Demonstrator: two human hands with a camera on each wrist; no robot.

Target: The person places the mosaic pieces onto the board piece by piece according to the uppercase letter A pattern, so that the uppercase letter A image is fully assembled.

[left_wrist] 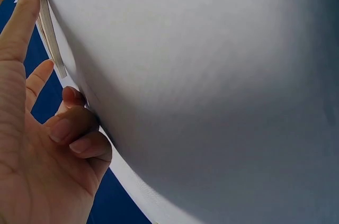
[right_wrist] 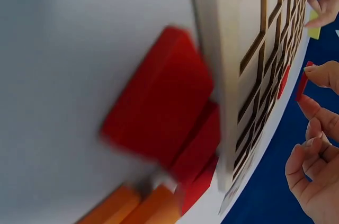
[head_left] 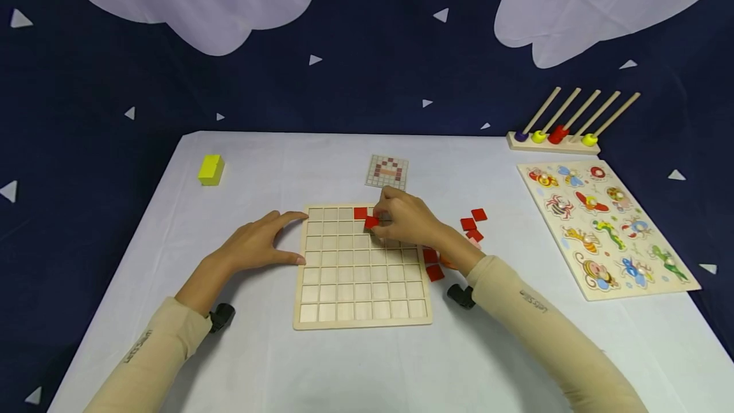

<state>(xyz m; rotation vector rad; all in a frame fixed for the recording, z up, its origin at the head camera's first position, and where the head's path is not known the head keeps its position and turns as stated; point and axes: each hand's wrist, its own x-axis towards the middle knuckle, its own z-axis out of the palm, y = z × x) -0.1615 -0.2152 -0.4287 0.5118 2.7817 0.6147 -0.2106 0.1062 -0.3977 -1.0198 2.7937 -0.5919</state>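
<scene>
My right hand point(head_left: 410, 218) pinches a red square tile point(head_left: 371, 222) between thumb and forefinger, just above the top rows of a wooden grid board point(head_left: 363, 324). In the right wrist view the pinched tile point(right_wrist: 302, 83) is tilted, apart from the grid. Another red tile point(head_left: 360, 213) lies in the board's top row. At the board's left edge, my left hand point(head_left: 252, 244) touches the frame with spread thumb and forefinger; its other fingers are loosely bent in the left wrist view. A small pattern card point(head_left: 388, 164) lies behind the board.
Loose red tiles point(head_left: 468, 224) lie right of the board, with orange tiles point(right_wrist: 143, 203) partly hidden by the right forearm. Farther right are an insect picture board point(head_left: 608, 228) and a peg stand with beads point(head_left: 556, 140). A yellow block point(head_left: 211, 169) stands at the back left.
</scene>
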